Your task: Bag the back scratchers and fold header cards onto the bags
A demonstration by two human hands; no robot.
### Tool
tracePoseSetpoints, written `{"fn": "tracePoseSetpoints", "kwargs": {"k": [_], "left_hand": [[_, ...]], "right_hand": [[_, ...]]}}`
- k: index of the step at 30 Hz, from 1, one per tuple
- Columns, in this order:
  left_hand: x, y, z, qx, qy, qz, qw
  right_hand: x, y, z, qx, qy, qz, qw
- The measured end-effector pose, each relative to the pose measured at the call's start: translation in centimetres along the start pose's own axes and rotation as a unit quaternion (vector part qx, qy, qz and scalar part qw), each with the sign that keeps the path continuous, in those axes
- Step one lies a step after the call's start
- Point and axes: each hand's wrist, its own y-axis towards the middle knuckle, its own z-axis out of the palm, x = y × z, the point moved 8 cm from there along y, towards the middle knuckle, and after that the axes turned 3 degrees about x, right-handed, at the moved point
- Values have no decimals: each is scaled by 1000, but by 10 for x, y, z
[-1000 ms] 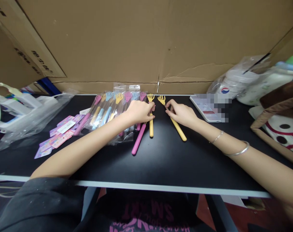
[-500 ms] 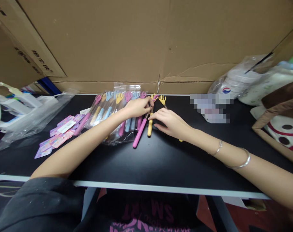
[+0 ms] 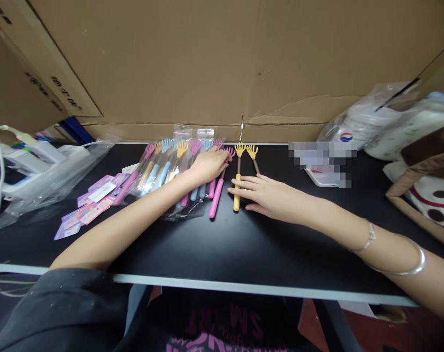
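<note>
shirt (image 3: 222, 327): pink letters, probably SMART, other lettering unclear | bagged drink cup (image 3: 370, 122): round Pepsi logo | left cardboard panel (image 3: 48, 54): black characters, too blurred to read | colourful cards (image 3: 75, 217): print too small to read

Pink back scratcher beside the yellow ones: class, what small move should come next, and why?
Perhaps the right hand should nudge the pink back scratcher parallel to the neighbouring yellow back scratcher: the pink one slants, the yellow lies nearly straight, and that hand is close.

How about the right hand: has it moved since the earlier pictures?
Yes: the right hand has moved closer to the table's near edge.
</note>
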Motion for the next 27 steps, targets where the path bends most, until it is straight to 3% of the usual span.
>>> {"fn": "tracePoseSetpoints", "kwargs": {"k": [5,11,27], "left_hand": [[-3,-2,-5,13,28,21,999],[3,-8,4,134,5,64,989],[-3,-2,2,24,56,7,998]], "right_hand": [[1,-4,-1,12,16,3,1000],[-3,-7,-3,18,53,-25,998],[-10,-10,-12,57,172,-37,983]]}}
